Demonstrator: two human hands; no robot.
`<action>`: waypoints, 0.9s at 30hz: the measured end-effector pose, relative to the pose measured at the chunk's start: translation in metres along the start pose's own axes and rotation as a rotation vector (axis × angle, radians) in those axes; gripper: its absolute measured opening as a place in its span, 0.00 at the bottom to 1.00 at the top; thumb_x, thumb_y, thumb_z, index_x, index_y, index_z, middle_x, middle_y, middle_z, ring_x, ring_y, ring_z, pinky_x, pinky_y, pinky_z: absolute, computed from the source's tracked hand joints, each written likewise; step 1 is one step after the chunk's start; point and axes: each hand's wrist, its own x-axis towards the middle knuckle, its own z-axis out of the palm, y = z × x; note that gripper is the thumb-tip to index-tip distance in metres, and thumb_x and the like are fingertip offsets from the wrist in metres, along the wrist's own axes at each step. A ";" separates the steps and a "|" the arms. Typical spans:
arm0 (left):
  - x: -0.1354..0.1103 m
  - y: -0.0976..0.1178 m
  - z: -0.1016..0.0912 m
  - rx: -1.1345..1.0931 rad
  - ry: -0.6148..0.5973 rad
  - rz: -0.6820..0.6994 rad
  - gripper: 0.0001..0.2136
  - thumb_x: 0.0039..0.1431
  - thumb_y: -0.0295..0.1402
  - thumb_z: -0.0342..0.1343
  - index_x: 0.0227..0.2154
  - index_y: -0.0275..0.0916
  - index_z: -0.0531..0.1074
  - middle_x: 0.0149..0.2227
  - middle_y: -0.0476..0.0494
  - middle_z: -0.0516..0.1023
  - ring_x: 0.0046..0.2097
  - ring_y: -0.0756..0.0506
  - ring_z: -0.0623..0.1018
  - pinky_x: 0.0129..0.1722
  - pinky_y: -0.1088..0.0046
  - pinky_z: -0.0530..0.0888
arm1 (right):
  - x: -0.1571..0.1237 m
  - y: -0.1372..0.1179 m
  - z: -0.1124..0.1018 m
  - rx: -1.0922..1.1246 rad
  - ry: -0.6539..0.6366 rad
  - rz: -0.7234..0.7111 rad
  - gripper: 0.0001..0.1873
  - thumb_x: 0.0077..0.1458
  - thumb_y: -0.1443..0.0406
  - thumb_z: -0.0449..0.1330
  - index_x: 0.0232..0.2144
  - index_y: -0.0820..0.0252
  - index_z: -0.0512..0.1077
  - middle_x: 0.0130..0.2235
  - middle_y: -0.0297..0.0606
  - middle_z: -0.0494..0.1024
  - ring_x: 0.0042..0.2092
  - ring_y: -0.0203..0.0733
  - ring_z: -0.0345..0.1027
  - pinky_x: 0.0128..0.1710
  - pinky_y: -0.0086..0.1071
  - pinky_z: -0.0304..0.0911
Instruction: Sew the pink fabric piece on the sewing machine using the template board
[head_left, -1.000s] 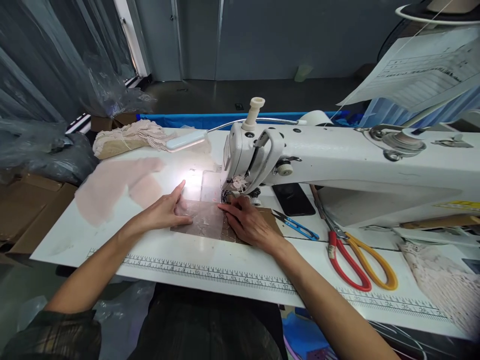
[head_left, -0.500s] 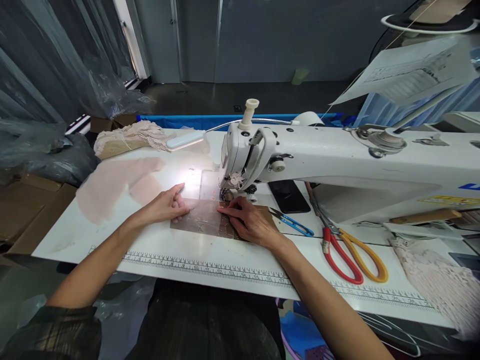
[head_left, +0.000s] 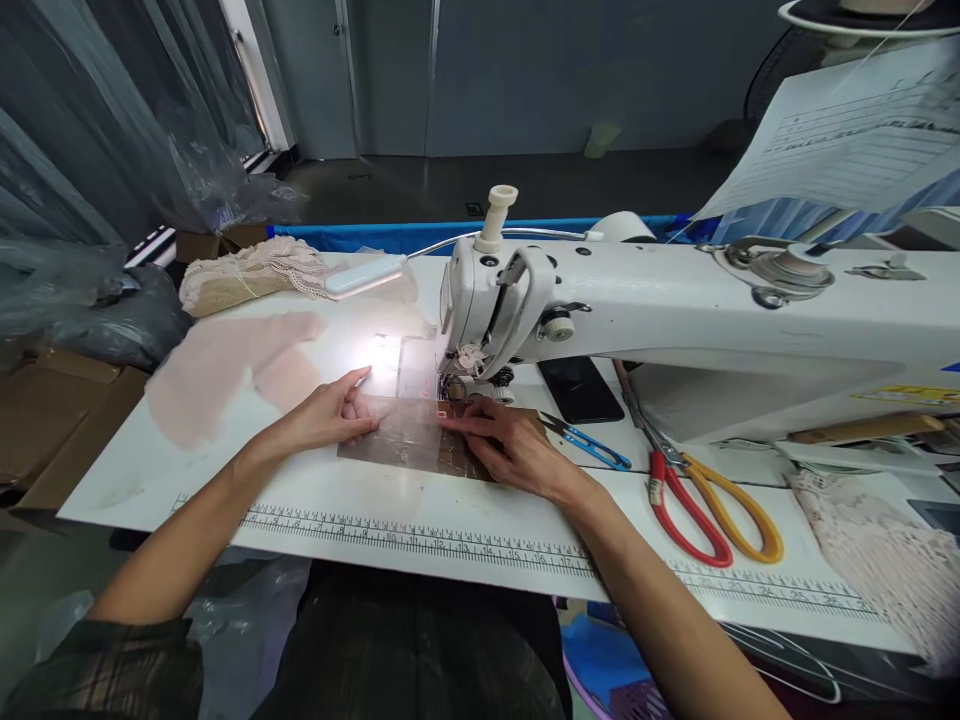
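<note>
Under the needle area of a white sewing machine (head_left: 487, 300) lies a thin, see-through sheet (head_left: 401, 430), over a brown flat piece (head_left: 459, 458). My left hand (head_left: 328, 412) is at the sheet's left edge, its fingers curled and the thumb pressed on the edge. My right hand (head_left: 514, 445) rests on the brown piece, the index finger stretched left to a small red-and-white mark (head_left: 442, 414) just in front of the presser foot. Part of the brown piece is hidden beneath that hand. A lit lamp (head_left: 366, 276) brightens the table left of the needle.
Blue thread snips (head_left: 589, 443), a black phone (head_left: 581, 389) and red-and-yellow-handled scissors (head_left: 694, 508) lie right of my hands. Pale sheer fabric (head_left: 217, 375) and a tied lace bundle (head_left: 251, 275) lie left. A printed ruler (head_left: 420, 537) runs along the front edge.
The view has shifted slightly. A small red-and-white mark now shows by my right index fingertip. Both hands stay in nearly the same place on the sheet.
</note>
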 end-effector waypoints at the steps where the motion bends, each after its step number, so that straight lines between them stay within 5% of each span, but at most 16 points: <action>1: 0.000 0.000 0.000 0.006 0.000 0.003 0.42 0.55 0.39 0.62 0.67 0.36 0.46 0.32 0.50 0.76 0.28 0.49 0.76 0.30 0.71 0.73 | 0.000 -0.002 -0.001 0.015 -0.017 -0.042 0.20 0.60 0.70 0.52 0.51 0.53 0.76 0.43 0.42 0.72 0.41 0.39 0.70 0.43 0.36 0.69; 8: -0.001 0.002 -0.001 0.058 0.007 0.011 0.43 0.55 0.42 0.61 0.67 0.35 0.46 0.32 0.49 0.76 0.28 0.48 0.75 0.30 0.71 0.73 | 0.001 -0.006 0.004 -0.079 -0.041 -0.127 0.20 0.58 0.71 0.54 0.48 0.52 0.77 0.44 0.44 0.71 0.45 0.43 0.67 0.46 0.40 0.67; 11: 0.000 0.003 -0.001 0.317 0.267 0.117 0.34 0.55 0.45 0.61 0.63 0.39 0.59 0.38 0.45 0.74 0.28 0.50 0.73 0.27 0.72 0.71 | 0.000 -0.007 0.003 -0.087 -0.044 -0.106 0.20 0.58 0.71 0.54 0.47 0.50 0.78 0.43 0.43 0.70 0.45 0.43 0.66 0.47 0.40 0.67; 14: 0.009 0.008 0.005 0.672 0.581 0.460 0.17 0.59 0.41 0.58 0.49 0.40 0.74 0.45 0.39 0.72 0.32 0.49 0.73 0.26 0.73 0.70 | 0.000 -0.007 0.003 -0.082 -0.046 -0.089 0.20 0.58 0.71 0.54 0.47 0.49 0.78 0.43 0.42 0.70 0.45 0.43 0.66 0.48 0.42 0.67; 17: 0.026 0.017 0.017 0.894 0.418 0.904 0.10 0.65 0.33 0.51 0.38 0.37 0.77 0.42 0.40 0.76 0.36 0.47 0.74 0.32 0.71 0.72 | 0.000 -0.007 0.005 -0.060 -0.033 -0.100 0.20 0.58 0.71 0.54 0.47 0.50 0.78 0.43 0.43 0.71 0.46 0.45 0.66 0.47 0.43 0.67; 19: 0.040 0.022 0.026 0.986 0.238 1.048 0.11 0.67 0.30 0.48 0.37 0.36 0.76 0.39 0.41 0.77 0.36 0.47 0.74 0.35 0.69 0.72 | -0.001 -0.006 0.006 -0.061 -0.022 -0.111 0.19 0.58 0.71 0.54 0.47 0.51 0.78 0.43 0.43 0.71 0.46 0.45 0.66 0.47 0.43 0.68; 23: 0.063 0.028 0.033 1.115 0.068 1.040 0.12 0.67 0.33 0.46 0.38 0.36 0.74 0.38 0.39 0.77 0.37 0.45 0.73 0.38 0.66 0.69 | -0.002 -0.004 0.008 -0.079 0.005 -0.112 0.18 0.58 0.71 0.55 0.47 0.54 0.78 0.43 0.45 0.71 0.45 0.45 0.67 0.47 0.43 0.69; 27: 0.070 0.026 0.031 1.217 0.105 0.919 0.16 0.67 0.39 0.45 0.41 0.33 0.74 0.40 0.36 0.75 0.37 0.42 0.71 0.36 0.63 0.65 | -0.002 -0.002 0.010 -0.085 0.047 -0.080 0.18 0.60 0.71 0.53 0.49 0.57 0.76 0.42 0.45 0.72 0.44 0.45 0.68 0.45 0.43 0.70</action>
